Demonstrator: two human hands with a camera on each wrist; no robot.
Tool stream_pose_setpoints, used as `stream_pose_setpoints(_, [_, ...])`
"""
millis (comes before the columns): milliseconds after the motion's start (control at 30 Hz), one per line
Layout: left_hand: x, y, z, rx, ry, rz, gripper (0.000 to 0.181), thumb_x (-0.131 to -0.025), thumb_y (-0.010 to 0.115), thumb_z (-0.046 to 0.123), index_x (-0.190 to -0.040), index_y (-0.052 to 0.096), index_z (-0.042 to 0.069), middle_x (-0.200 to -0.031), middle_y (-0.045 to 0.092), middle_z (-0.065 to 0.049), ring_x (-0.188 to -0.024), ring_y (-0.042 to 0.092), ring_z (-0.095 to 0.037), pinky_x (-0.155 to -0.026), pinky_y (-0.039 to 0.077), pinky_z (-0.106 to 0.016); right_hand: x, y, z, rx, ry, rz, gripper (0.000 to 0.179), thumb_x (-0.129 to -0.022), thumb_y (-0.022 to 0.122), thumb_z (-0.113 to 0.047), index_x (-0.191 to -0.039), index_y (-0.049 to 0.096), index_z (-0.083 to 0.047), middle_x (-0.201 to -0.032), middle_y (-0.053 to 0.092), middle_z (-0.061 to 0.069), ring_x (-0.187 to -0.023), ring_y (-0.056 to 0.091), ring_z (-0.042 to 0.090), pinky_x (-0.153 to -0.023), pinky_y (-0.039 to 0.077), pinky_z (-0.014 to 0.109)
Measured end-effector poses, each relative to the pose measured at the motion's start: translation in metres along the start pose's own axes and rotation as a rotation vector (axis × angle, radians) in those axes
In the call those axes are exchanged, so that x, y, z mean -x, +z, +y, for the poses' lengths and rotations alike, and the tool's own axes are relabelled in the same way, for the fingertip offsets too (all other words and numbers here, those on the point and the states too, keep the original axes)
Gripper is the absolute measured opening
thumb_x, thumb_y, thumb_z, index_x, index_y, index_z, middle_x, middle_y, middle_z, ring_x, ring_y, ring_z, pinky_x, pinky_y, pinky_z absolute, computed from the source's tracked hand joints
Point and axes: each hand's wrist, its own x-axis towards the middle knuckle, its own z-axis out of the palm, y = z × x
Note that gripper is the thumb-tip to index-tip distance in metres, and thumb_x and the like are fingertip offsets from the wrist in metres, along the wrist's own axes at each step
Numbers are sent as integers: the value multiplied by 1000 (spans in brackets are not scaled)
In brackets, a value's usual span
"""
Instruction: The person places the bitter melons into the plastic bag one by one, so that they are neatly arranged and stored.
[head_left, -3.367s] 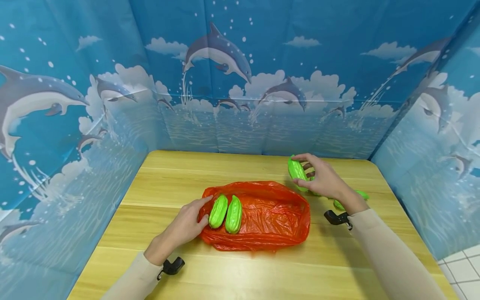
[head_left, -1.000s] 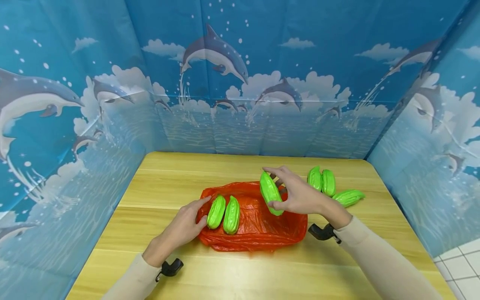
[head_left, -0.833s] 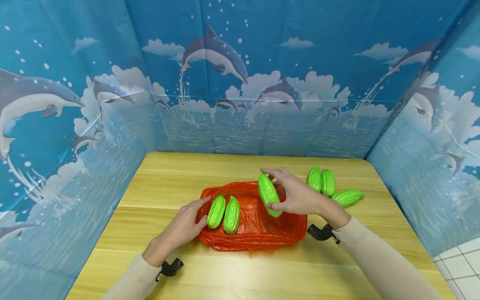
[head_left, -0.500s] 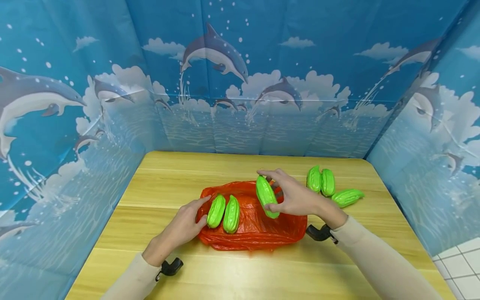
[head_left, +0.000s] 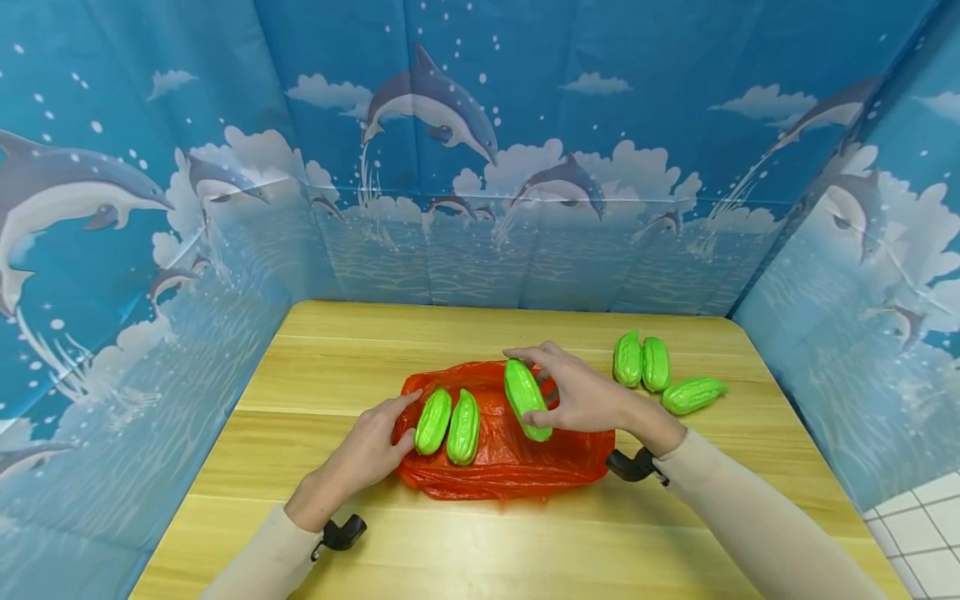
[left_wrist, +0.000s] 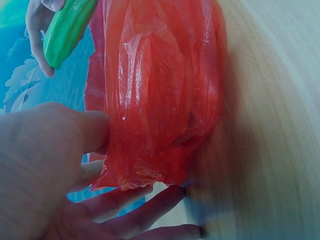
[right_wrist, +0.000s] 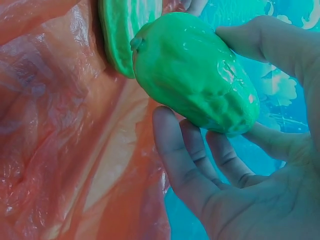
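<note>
Beige sleeves (head_left: 738,508); black wristpieces (head_left: 345,534), possibly plastic

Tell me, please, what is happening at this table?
A person is handling green gourds with bare hands. The right hand holds one green gourd over an open red plastic bag, while the left hand touches the bag's left end. Two gourds lie side by side in the left part of the bag. Three other gourds lie on the wooden table, beyond the bag's right end.
</note>
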Motion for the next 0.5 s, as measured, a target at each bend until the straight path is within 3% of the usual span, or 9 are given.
stream_pose_setpoints(200, [0, -1, 2, -3, 4, 1, 64, -110, 74, 7, -171, 55, 1, -169, 64, -24, -158, 63, -46, -132, 53, -63, -3, 3, -1, -10, -9, -19, 95, -100, 93, -33, -181, 43, -30, -167, 54, 11, -133, 63, 29, -91, 69, 31])
stream_pose_setpoints(500, [1, -1, 2, -10, 12, 4, 65, -110, 74, 8, -172, 54, 2, -169, 65, -23, -158, 63, -46, -131, 53, -63, -6, 9, -3, 38, -5, -39, 92, -101, 92, -37, -179, 46, -22, -167, 57, 9, -124, 64, 23, -99, 60, 48])
